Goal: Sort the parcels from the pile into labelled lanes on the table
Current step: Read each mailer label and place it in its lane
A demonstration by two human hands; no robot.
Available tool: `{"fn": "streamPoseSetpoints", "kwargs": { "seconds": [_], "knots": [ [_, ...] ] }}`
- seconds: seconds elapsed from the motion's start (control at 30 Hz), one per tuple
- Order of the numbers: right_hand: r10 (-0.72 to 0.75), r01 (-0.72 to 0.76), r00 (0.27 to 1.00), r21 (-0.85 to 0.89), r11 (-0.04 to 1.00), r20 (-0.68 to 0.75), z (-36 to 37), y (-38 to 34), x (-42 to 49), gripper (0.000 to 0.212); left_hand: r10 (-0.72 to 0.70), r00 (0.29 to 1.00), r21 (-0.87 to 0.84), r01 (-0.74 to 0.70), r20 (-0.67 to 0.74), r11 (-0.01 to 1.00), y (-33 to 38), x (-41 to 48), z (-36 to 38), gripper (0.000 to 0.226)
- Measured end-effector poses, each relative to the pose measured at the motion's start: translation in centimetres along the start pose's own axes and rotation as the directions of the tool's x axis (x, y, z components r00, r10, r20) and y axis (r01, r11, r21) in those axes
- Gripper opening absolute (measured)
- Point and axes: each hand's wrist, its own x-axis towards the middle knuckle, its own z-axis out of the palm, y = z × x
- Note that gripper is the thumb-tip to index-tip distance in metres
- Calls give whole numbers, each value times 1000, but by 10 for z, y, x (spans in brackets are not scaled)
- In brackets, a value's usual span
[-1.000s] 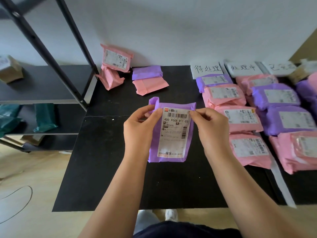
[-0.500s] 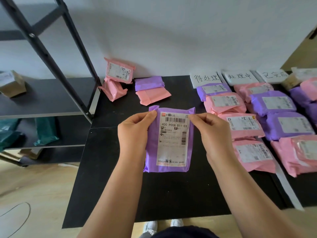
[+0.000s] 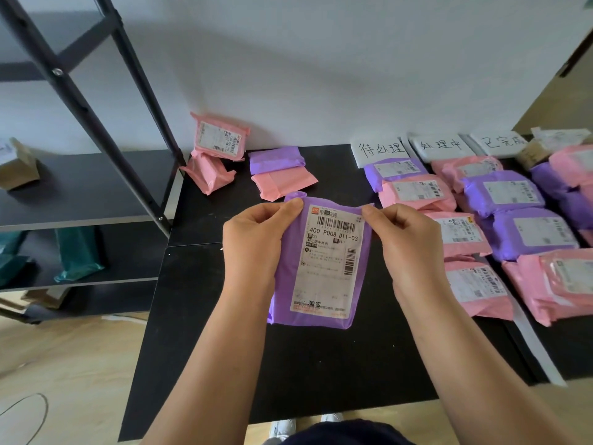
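Hands first: left hand (image 3: 253, 242) and right hand (image 3: 409, 244) each pinch a top corner of the purple parcel (image 3: 327, 268), fingers curled. Parcel hangs upright between them above the black table (image 3: 321, 364), with its shipping label toward the camera and its lower edge free.

Judgement on handling: a thin poly mailer, soft and probably light, since two corner pinches carry it without visible sag. The film looks smooth and may slip, so a grip across the upper edge, or a flat palm beneath the body, would be surer than fingertips alone. Contents cannot be determined.

To the right, pink and purple parcels lie in lanes (image 3: 462, 239) running back to three handwritten cards (image 3: 441, 146) at the wall. At the far left of the table, the unsorted pile (image 3: 276, 160) holds four parcels: two pink against the wall, one purple and one pink lying flat. Black shelving (image 3: 80, 187) stands past the table's left edge.
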Motion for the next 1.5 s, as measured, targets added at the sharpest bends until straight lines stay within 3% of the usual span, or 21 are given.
{"fn": "streamPoseSetpoints", "kwargs": {
  "seconds": [0.23,0.43,0.67,1.0,1.33,1.5],
  "knots": [
    [-11,9,1000,50,999,27,5,-2,-3,21,-52,998,-60,50,-46,997,-3,4,-4,17],
    [67,-49,961,-76,996,267,11,9,-7,11,-91,988,-152,72,-122,986,-9,13,-11,18],
    [-28,57,981,-144,988,194,7,11,-7,9,-77,993,-139,64,-85,988,-15,12,-12,18],
    [42,-38,998,-102,994,38,5,19,-5,13,-117,988,108,105,106,989,-34,14,-10,21],
    [56,-55,998,-35,998,23,0,15,-10,13,-66,996,50,63,57,997,-27,10,-10,13],
    [139,-137,987,-28,990,84,0,16,-12,18,-75,997,14,75,5,997,-27,11,-9,15]
  ]
}}
